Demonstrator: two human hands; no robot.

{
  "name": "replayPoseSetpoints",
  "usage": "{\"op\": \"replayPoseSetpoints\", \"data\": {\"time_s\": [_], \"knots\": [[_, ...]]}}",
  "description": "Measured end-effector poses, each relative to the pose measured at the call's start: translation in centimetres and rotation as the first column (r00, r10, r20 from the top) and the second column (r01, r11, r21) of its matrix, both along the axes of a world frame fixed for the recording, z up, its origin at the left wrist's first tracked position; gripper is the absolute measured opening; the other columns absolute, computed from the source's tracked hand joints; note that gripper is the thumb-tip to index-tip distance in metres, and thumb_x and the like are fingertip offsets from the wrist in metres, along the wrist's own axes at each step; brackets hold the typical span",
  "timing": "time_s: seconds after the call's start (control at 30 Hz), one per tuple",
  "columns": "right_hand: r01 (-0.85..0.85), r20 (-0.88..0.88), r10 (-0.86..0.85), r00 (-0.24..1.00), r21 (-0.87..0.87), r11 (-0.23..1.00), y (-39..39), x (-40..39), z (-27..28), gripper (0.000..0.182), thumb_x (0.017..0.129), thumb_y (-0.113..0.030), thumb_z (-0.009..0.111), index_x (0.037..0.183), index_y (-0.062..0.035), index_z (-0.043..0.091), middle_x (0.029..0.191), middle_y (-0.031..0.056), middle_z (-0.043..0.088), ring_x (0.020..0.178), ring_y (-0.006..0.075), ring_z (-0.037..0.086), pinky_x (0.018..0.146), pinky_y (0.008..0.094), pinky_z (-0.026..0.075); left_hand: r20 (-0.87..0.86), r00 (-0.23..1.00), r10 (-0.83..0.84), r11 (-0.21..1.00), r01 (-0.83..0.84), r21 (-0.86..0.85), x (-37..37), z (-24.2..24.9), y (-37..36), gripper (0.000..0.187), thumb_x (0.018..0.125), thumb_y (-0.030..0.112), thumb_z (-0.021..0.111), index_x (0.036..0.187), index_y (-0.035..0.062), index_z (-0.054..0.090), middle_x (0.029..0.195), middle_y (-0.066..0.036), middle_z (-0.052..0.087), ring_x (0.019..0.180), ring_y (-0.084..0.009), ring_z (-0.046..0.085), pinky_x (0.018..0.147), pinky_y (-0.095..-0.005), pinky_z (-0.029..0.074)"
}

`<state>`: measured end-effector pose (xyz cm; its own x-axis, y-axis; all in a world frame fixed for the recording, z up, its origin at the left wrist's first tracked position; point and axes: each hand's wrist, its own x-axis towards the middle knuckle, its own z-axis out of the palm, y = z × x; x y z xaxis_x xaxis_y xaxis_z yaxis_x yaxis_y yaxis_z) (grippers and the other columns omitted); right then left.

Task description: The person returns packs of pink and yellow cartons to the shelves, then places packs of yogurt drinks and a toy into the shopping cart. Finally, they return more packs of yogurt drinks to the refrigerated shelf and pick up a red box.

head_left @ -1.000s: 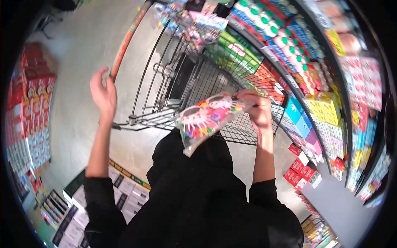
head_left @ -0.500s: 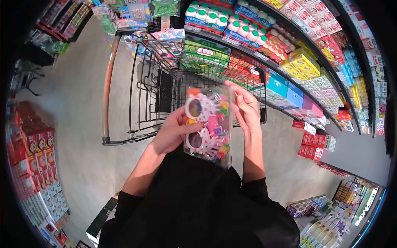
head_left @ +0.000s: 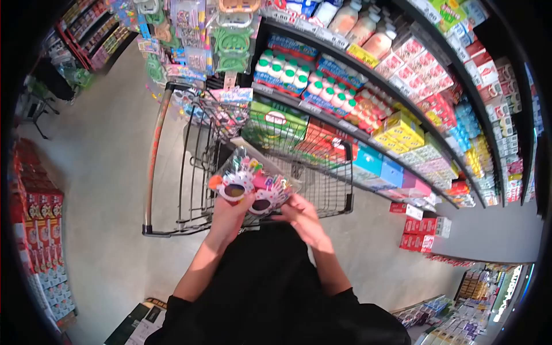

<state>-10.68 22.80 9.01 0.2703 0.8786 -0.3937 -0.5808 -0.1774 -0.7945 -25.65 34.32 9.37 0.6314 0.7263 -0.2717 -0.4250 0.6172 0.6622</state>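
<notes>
A clear plastic package of white polka-dot novelty sunglasses [head_left: 261, 194] with colourful trim is tilted over the near side of the black wire shopping cart [head_left: 322, 210]. My left hand [head_left: 229, 217] is closed on its lower left edge, with the thumb over the front near the lenses. At the lower right corner, my right hand [head_left: 306, 219] has its fingertips against the package; some of them are hidden behind it. The cart's basket lies just beyond both hands, and its handle [head_left: 156, 155] runs along the left.
Shelves of bottled drinks [head_left: 282, 73] and boxed cartons [head_left: 399, 131] curve along the far and right sides. Packaged toys [head_left: 233, 43] hang behind the cart. Red boxes [head_left: 422, 233] sit on the floor at right, and stacked goods [head_left: 43, 224] stand at left.
The package has turned from upright to sideways and moved left. My right hand has dropped from its upper edge to the lower right corner. The view has shifted, showing more of the upper shelves.
</notes>
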Motion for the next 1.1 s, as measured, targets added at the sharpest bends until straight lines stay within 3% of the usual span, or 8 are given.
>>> {"op": "replayPoseSetpoints", "data": {"time_s": [0.3,0.47,0.57,0.63,0.7,0.77,0.87,1.1], "knots": [[0.014,0.000,-0.014,1.000,-0.030,0.999,5.8,5.8,-1.8,0.010,0.088,-0.002,0.053,0.096,-0.0004,0.060,0.094,0.0065,0.062,0.081,0.0143,0.062,0.071,0.0336,0.058,-0.190,0.982,0.021,0.998,-0.011,0.056,0.4,-2.6,2.0,0.041,0.081,-0.002,0.063,0.118,0.0022,0.045,0.111,-0.009,0.058,0.102,-0.0176,0.057,0.092,-0.0312,0.043],[0.333,0.084,-0.337,0.938,0.057,0.941,11.4,14.1,-3.5,0.006,0.088,-0.001,0.053,0.084,-0.0023,0.057,0.084,0.0032,0.057,0.076,0.0128,0.059,0.073,0.0329,0.057,-0.536,0.843,-0.041,0.965,0.174,0.199,-2.7,-10.9,0.9,0.026,0.080,-0.001,0.063,0.102,0.0033,0.050,0.095,-0.008,0.064,0.088,-0.0131,0.060,0.072,-0.0249,0.049],[0.422,0.274,-0.434,0.858,0.105,0.901,16.5,19.5,-3.4,0.004,0.088,-0.001,0.053,0.085,-0.0038,0.055,0.086,0.0028,0.057,0.075,0.0125,0.057,0.069,0.0324,0.057,-0.890,0.435,0.138,0.762,0.527,0.375,-5.4,-14.1,-1.5,0.020,0.077,0.009,0.062,0.096,0.0075,0.057,0.085,-0.009,0.066,0.075,-0.0195,0.065,0.069,-0.0325,0.051],[0.499,0.276,-0.517,0.810,0.139,0.855,19.8,22.3,-2.8,0.004,0.087,0.000,0.052,0.085,-0.0030,0.055,0.086,0.0032,0.057,0.073,0.0127,0.057,0.066,0.0314,0.056,-0.877,0.253,0.409,0.451,0.779,0.435,-6.2,-13.2,-2.8,0.017,0.074,0.012,0.059,0.091,0.0110,0.060,0.083,-0.010,0.066,0.072,-0.0266,0.064,0.064,-0.0388,0.050],[0.502,0.291,-0.523,0.801,0.147,0.852,22.8,25.9,-5.0,0.005,0.086,0.002,0.051,0.088,-0.0017,0.054,0.089,0.0037,0.057,0.072,0.0124,0.056,0.064,0.0311,0.056,-0.820,0.299,0.489,0.398,0.759,0.514,-5.7,-13.9,-3.5,0.015,0.074,0.013,0.058,0.089,0.0142,0.062,0.073,-0.007,0.065,0.065,-0.0280,0.063,0.057,-0.0417,0.048],[0.475,0.315,-0.489,0.813,0.127,0.871,25.8,28.7,-6.2,0.009,0.087,0.000,0.052,0.095,0.0006,0.054,0.086,0.0051,0.054,0.070,0.0128,0.055,0.059,0.0296,0.055,-0.931,0.051,0.360,0.602,0.750,0.274,-4.0,-12.7,-3.5,0.016,0.073,0.016,0.059,0.088,0.0168,0.063,0.074,-0.006,0.066,0.067,-0.0268,0.064,0.058,-0.0416,0.048],[0.464,0.338,-0.461,0.820,0.078,0.882,29.1,30.1,-4.7,0.018,0.086,-0.003,0.055,0.104,0.0005,0.053,0.093,0.0065,0.054,0.072,0.0155,0.055,0.061,0.0285,0.055,-0.933,-0.106,0.345,0.691,0.701,0.176,-2.6,-12.9,-3.1,0.017,0.071,0.018,0.059,0.088,0.0183,0.063,0.075,-0.005,0.066,0.068,-0.0266,0.064,0.060,-0.0417,0.048],[0.278,0.425,-0.249,0.870,-0.005,0.961,33.9,34.1,-10.5,0.019,0.091,-0.015,0.051,0.107,-0.0049,0.056,0.101,0.0077,0.056,0.081,0.0147,0.056,0.060,0.0274,0.053,-0.939,-0.264,0.221,0.739,0.673,-0.015,-1.2,-11.7,-2.4,0.019,0.068,0.016,0.059,0.086,0.0188,0.064,0.080,-0.001,0.068,0.074,-0.0236,0.065,0.065,-0.0385,0.049]]}}
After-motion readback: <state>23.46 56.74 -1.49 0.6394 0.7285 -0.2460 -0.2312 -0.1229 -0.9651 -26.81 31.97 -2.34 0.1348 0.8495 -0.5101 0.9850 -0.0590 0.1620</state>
